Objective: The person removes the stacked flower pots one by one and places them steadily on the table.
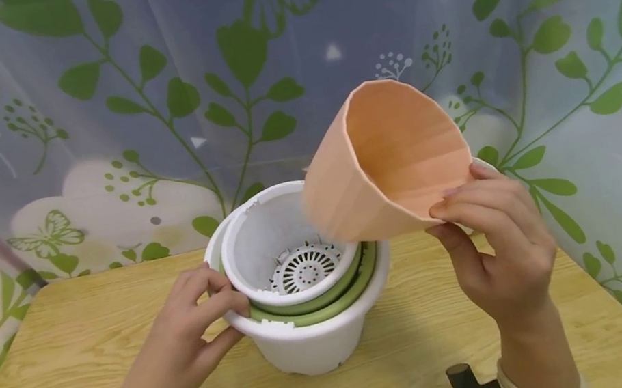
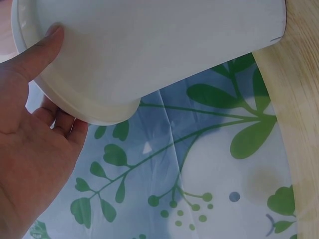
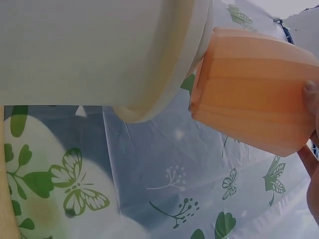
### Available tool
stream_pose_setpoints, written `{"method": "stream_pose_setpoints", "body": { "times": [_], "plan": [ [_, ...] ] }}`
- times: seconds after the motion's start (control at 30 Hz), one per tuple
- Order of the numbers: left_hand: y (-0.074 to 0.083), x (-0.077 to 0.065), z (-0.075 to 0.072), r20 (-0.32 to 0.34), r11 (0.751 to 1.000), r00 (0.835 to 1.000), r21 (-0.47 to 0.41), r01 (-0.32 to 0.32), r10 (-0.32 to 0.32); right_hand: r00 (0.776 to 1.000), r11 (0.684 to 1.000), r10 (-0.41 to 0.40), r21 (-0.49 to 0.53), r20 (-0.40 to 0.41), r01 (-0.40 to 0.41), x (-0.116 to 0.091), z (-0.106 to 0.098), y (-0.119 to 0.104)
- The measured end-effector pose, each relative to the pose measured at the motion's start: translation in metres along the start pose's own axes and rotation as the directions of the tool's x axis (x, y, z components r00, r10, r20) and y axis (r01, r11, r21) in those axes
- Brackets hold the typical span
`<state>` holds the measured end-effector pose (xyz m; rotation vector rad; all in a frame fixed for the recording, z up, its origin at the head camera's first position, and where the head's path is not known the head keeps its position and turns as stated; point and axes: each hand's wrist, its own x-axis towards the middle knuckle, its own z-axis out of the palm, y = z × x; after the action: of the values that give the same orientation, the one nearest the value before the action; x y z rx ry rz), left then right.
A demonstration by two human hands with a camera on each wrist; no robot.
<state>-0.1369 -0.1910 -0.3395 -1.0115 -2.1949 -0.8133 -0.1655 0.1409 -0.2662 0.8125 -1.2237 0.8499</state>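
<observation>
My right hand [image 1: 504, 243] pinches the rim of a peach-coloured plastic flowerpot [image 1: 334, 183], thumb beneath and fingers over the edge. The pot is tilted, its wide mouth facing up and to the right, and hangs above the right side of a nested stack. A large white flowerpot [image 1: 313, 346] forms the outside of that stack. Inside it show green pot rims [image 1: 332, 312] and a smaller white pot [image 1: 261, 230] with a slotted base. My left hand [image 1: 197, 325] grips the stack's left rim; in the left wrist view the thumb [image 2: 47, 50] lies against the outer white wall.
The stack stands on a light wood-grain table [image 1: 103, 327]. Behind and at the sides hangs a curtain [image 1: 277, 144] printed with green leaves and butterflies. A dark wrist-worn device [image 1: 461, 382] shows by the right wrist.
</observation>
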Motion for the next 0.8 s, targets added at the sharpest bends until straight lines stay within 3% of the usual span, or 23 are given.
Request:
{"method": "stream_pose_setpoints", "body": {
  "times": [0.8],
  "plan": [
    [0.0, 0.0, -0.001, 0.014, 1.0, 1.0, 0.006, 0.02, -0.02, 0.999, 0.997, 0.033, -0.069, -0.001, -0.033, -0.003, -0.005, 0.012]
  ]
}}
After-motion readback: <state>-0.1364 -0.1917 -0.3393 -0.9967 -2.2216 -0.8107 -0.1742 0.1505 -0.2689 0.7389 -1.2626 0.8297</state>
